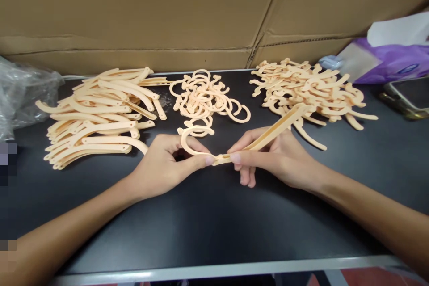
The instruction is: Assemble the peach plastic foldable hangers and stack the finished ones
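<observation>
Between thumb and fingers, my left hand pinches a cream plastic hook whose curve opens to the right. My right hand grips a long cream plastic arm with a hollow channel, slanting up to the right. The hook's end and the arm's near end meet between my thumbs; whether they are joined I cannot tell. Just behind my hands is a pile of loose curved hooks. To the left is a stack of long curved arms, and to the right a heap of S-shaped cream pieces.
Crumpled clear plastic bag lies at the left edge. On the right are a purple tissue pack and a phone-like dark device. Brown cardboard stands behind the black table, which has a pale front edge.
</observation>
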`<state>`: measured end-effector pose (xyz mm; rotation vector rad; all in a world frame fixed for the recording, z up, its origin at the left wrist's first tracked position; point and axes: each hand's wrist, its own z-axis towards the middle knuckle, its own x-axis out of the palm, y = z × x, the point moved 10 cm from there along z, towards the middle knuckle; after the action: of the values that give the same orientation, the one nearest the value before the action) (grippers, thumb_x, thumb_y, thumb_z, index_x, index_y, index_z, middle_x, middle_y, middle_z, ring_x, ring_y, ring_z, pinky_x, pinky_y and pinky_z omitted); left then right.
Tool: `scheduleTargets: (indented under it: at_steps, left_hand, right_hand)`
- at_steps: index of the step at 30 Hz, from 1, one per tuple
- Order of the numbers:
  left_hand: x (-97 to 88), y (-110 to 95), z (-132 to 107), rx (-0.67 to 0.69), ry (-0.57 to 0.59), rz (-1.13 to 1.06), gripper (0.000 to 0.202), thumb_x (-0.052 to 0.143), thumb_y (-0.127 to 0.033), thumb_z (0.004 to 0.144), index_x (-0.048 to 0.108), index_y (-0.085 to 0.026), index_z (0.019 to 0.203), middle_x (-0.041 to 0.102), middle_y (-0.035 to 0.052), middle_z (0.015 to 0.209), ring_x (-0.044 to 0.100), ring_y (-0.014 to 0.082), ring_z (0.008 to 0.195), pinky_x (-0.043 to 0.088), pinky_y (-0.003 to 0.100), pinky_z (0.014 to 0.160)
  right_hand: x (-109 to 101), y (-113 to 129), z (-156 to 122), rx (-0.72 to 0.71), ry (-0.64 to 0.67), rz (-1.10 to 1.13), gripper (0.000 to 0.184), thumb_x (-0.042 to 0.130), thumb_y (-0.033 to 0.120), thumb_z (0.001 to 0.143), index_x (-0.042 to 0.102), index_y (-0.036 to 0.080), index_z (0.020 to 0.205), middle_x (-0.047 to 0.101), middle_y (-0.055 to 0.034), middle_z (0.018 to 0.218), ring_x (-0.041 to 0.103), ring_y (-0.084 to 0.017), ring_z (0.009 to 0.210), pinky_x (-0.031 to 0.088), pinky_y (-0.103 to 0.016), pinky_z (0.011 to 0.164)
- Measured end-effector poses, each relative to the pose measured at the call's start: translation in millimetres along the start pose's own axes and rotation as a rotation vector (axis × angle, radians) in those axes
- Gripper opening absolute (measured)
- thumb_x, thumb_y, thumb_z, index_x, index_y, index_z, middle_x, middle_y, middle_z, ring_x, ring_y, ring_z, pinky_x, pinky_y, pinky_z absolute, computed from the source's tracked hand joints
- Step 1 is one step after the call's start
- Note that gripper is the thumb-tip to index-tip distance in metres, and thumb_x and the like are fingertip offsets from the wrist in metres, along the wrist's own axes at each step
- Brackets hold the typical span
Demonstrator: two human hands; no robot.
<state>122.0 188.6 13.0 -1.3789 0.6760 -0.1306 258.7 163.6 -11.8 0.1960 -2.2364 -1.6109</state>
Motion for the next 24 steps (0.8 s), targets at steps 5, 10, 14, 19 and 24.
scheduleTargets:
  at_steps: [5, 10, 14, 19, 24]
  left_hand:
    - [-1.0, 0, 1, 0.011, 0.002, -0.07, 0.011, 0.073, -0.023, 0.08, 0.075, -0.016, 0.072, 0.071, 0.0, 0.066, 0.061, 0.0101, 0.057, 0.048, 0.02, 0.055]
    - [-1.0, 2, 1, -0.004, 0.013, -0.1, 0.012, 0.072, -0.023, 0.08, 0.074, -0.013, 0.073, 0.068, 0.0008, 0.062, 0.059, 0.0103, 0.056, 0.046, 0.02, 0.053]
    - [-3.2, 3, 0, -0.007, -0.007, -0.107, 0.014, 0.072, -0.024, 0.08, 0.073, -0.012, 0.072, 0.068, 0.0016, 0.063, 0.058, 0.01, 0.056, 0.045, 0.02, 0.053]
    - [-2.7, 4, 0, -0.022, 0.001, -0.117, 0.014, 0.072, -0.024, 0.079, 0.073, -0.012, 0.072, 0.067, 0.0014, 0.063, 0.057, 0.01, 0.057, 0.045, 0.021, 0.054]
    - [-3.4, 5, -1, -0.028, -0.021, -0.135, 0.015, 0.072, -0.025, 0.078, 0.073, -0.012, 0.071, 0.068, 0.0023, 0.063, 0.058, 0.0102, 0.058, 0.045, 0.021, 0.055]
  right_hand:
    - [1, 0, 1, 0.026, 0.018, -0.125, 0.028, 0.088, 0.03, 0.067, 0.072, 0.012, 0.083, 0.07, -0.0014, 0.056, 0.066, -0.013, 0.046, 0.056, -0.022, 0.047]
    - [-1, 3, 1, -0.009, 0.016, -0.152, 0.03, 0.088, 0.033, 0.067, 0.073, 0.012, 0.084, 0.071, -0.0023, 0.058, 0.066, -0.014, 0.05, 0.057, -0.024, 0.05]
    - [-28, 19, 2, -0.167, -0.159, -0.11, 0.027, 0.088, 0.036, 0.067, 0.076, 0.014, 0.079, 0.074, -0.0045, 0.066, 0.069, -0.015, 0.058, 0.058, -0.024, 0.054]
    - [-72, 44, -5, -0.35, -0.437, -0.051, 0.019, 0.084, 0.038, 0.071, 0.075, 0.02, 0.073, 0.072, -0.0026, 0.069, 0.068, -0.015, 0.062, 0.056, -0.026, 0.058]
    - [-75, 55, -9, -0.42, -0.442, -0.223, 0.019, 0.08, 0.04, 0.075, 0.074, 0.022, 0.07, 0.07, -0.0016, 0.065, 0.065, -0.016, 0.059, 0.055, -0.029, 0.059]
